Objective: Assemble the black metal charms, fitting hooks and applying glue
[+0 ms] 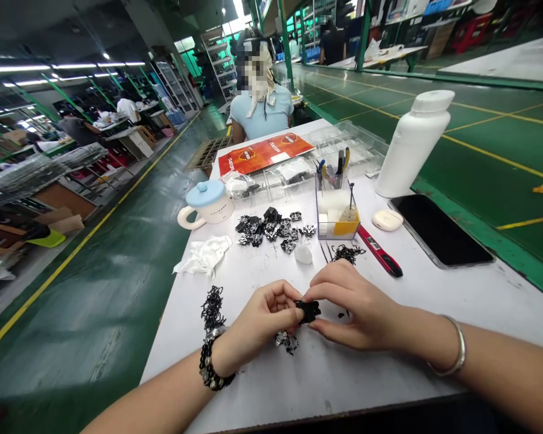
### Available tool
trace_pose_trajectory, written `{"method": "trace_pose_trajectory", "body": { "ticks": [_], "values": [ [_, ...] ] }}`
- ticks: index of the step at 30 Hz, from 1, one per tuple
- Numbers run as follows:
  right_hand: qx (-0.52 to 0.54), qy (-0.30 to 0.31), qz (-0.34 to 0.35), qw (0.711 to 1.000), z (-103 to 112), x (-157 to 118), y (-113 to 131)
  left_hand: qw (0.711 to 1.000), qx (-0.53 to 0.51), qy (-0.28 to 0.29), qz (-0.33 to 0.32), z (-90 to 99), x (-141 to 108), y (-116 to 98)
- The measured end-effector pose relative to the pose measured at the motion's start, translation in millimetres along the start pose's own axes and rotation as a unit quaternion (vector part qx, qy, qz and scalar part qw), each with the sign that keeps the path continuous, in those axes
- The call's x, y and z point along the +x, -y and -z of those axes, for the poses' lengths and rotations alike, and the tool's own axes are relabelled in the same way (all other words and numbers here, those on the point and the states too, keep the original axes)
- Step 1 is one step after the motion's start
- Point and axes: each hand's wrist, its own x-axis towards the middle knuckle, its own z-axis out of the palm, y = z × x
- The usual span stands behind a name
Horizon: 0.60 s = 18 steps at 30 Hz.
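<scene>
Two wrists sit closest to the camera, a dark beaded bracelet point(207, 369) on the left one and a silver bangle point(460, 348) on the right, both over a white counter point(271, 386). Just below the fingers there's a little clump of black-and-silver bits point(287, 343). The left hand point(269, 312) has its grip closed on a small black piece point(309, 312), pinched between thumb and fingers, so the piece is up off the counter and right between the two hands. The right hand point(362, 308) curls in from the other side, fingers by the top edge and thumb by the bottom; honestly can't tell if that grip is actually squeezing. Left of them is a loose pile of skinny black bits point(213, 307), and past the right hand there's another black pile point(347, 253) next to a red cutter point(380, 251). Further out: crumpled tissue point(203, 255), a heap of shiny black parts point(265, 228), a phone point(443, 232), a clear organizer point(338, 229) with tools, a blue-lidded mug point(210, 208) and a white bottle point(411, 147). Behind all that lies a red-orange sheet point(268, 153), then a person in a light-blue top point(263, 111).
</scene>
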Motion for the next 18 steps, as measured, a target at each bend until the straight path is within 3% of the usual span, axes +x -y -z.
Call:
{"method": "trace_pose_trajectory", "body": {
  "ticks": [18],
  "values": [
    [-0.087, -0.002, 0.053, 0.995, -1.0, 1.1, -8.3, 0.995, 0.09, 0.001, -0.033, 9.1, 1.8, 5.7]
  ]
}}
